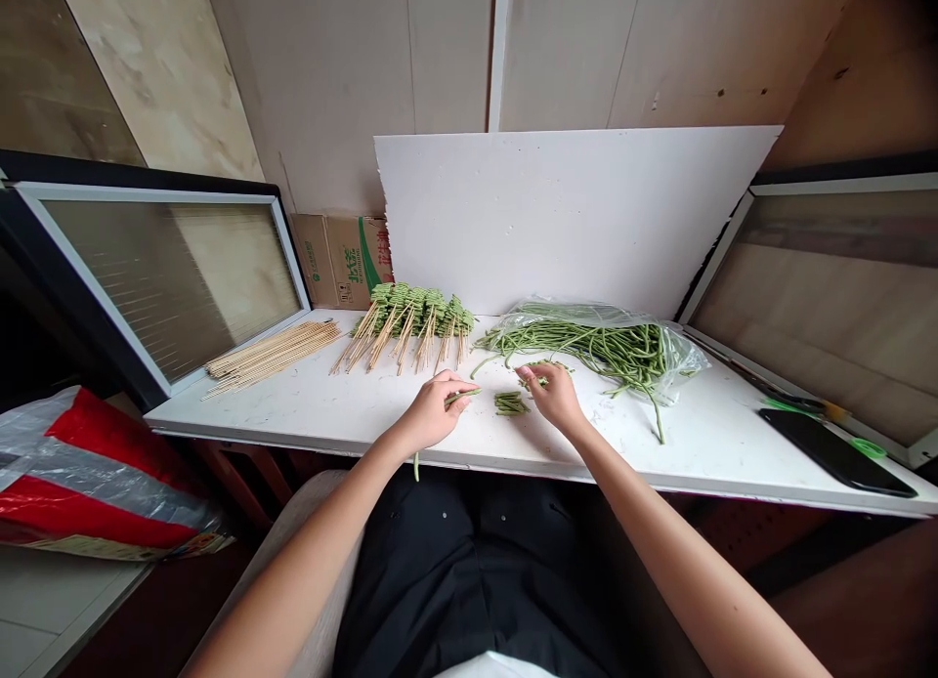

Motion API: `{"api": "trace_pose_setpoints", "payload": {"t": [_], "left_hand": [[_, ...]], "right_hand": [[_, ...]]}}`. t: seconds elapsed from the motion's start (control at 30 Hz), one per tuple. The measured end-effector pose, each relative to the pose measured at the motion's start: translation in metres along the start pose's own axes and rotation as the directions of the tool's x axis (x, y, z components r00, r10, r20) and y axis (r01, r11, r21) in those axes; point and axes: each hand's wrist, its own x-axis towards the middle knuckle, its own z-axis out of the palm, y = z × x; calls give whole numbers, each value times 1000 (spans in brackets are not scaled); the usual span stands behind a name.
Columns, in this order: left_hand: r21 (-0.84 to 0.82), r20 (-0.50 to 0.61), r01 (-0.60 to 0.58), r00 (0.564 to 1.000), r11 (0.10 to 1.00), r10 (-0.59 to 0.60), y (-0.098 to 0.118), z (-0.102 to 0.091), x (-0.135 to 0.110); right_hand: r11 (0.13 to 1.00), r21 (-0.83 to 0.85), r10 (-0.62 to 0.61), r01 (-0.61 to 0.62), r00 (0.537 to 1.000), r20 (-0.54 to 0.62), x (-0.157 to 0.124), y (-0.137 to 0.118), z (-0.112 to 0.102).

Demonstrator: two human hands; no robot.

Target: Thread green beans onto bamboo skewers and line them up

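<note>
My left hand (432, 411) is closed around a long green bean (463, 396); its tip points right and its tail hangs below the table's front edge. My right hand (551, 393) pinches a short piece of bean just right of a small stack of cut bean pieces (509, 402) on the white table (352, 404). The two hands are a short gap apart, with the cut pieces between them.
A clear bag of long green beans (601, 346) lies behind my right hand. Finished bean skewers (410, 321) and bare bamboo sticks (271, 354) lie at the back left. A black phone (835, 450) rests at the right. A white board leans at the back.
</note>
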Motion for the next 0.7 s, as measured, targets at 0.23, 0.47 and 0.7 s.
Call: {"api": "trace_pose_setpoints", "payload": {"t": [0.23, 0.47, 0.7], "left_hand": [[31, 48, 2, 999, 1000, -3, 4, -1, -1], [-24, 54, 18, 998, 1000, -16, 5, -2, -1], [-30, 41, 6, 999, 1000, -5, 4, 0, -1]], "right_hand": [[998, -66, 5, 7, 984, 177, 5, -2, -21], [975, -222, 104, -6, 894, 435, 5, 27, -26], [972, -207, -50, 108, 963, 265, 1, 16, -15]]}}
